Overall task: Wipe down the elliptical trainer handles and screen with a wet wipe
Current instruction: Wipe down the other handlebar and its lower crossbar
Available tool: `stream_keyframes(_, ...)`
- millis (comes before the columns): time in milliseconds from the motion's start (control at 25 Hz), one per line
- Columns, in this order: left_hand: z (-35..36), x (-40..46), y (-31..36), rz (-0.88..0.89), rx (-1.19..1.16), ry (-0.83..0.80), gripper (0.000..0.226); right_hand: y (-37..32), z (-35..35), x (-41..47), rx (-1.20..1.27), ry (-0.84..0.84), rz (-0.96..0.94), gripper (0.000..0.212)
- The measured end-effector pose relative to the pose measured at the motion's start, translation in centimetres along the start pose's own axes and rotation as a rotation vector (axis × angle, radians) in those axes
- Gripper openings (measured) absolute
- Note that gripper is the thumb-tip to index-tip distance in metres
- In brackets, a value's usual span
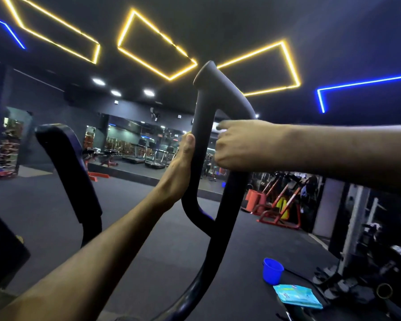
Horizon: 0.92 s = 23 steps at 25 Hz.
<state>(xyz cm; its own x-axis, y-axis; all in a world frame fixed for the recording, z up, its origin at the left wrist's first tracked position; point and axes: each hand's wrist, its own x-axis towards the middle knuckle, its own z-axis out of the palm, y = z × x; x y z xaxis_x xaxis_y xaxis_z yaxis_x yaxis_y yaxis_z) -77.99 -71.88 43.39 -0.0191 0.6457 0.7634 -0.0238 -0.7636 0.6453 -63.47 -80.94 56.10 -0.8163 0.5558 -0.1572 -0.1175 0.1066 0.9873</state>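
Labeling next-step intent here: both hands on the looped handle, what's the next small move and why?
Probably slide the right hand down the loop's outer bar. It is wrapped round that bar of the handle with a bit of white wipe showing at its fingers, and the bar below looks untouched. The left hand grips the inner bar, seemingly steadying it, so it should likely stay put.

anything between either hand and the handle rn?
Nothing visible. The left hand grips the inner bar of the dark loop-shaped elliptical handle; the right hand grips its outer bar, a bit of white wipe at the fingers.
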Motion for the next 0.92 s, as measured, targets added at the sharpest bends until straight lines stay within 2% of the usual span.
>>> stream_keyframes(40, 0.1, 0.0, 0.0, 0.006, 0.001, 0.007, 0.076, 0.7, 0.4, -0.5, -0.078, 0.053, 0.013, 0.032)
stream_keyframes(120, 0.2, 0.0, -0.2, 0.017, 0.001, 0.024, 0.075, 2.1, 1.8, -1.4, -0.226, 0.284, 0.055, 0.021)
stream_keyframes(200, 0.1, -0.1, -0.2, 0.005, -0.018, 0.032, 0.084, 3.4, 2.9, -2.4, -0.291, 0.473, 0.109, 0.032)
stream_keyframes(280, 0.2, 0.0, -0.2, -0.033, -0.028, 0.032, 0.095, 4.5, 3.2, -2.7, -0.294, 0.533, 0.133, 0.038)
stream_keyframes(400, 0.3, -0.3, 0.3, -0.030, -0.029, 0.050, 0.084, 5.2, 3.4, -2.1, -0.233, 0.656, 0.192, 0.035)
stream_keyframes(480, 0.4, -0.4, 0.3, -0.046, -0.039, 0.070, 0.088, 4.5, 3.4, -1.3, -0.160, 0.722, 0.254, 0.034)
stream_keyframes(560, 0.4, -0.4, 0.2, -0.067, -0.052, 0.076, 0.097, 3.4, 2.8, -0.6, -0.110, 0.707, 0.317, 0.035)
stream_keyframes(640, 0.3, -0.5, 0.3, -0.075, -0.050, 0.060, 0.096, 2.5, 2.4, -0.1, -0.102, 0.620, 0.378, 0.036)
stream_keyframes(760, 0.3, -0.6, 0.5, -0.089, -0.055, 0.037, 0.089, 1.0, 1.8, -0.1, -0.051, 0.366, 0.404, 0.032)
stream_keyframes(840, 0.2, -0.6, 0.6, -0.086, -0.060, 0.010, 0.090, 0.0, 0.6, -0.5, 0.088, 0.161, 0.393, 0.029)
stream_keyframes(920, 0.2, -0.6, 0.8, -0.093, -0.055, 0.022, 0.089, -0.9, -0.9, -0.6, 0.200, 0.084, 0.431, 0.025)
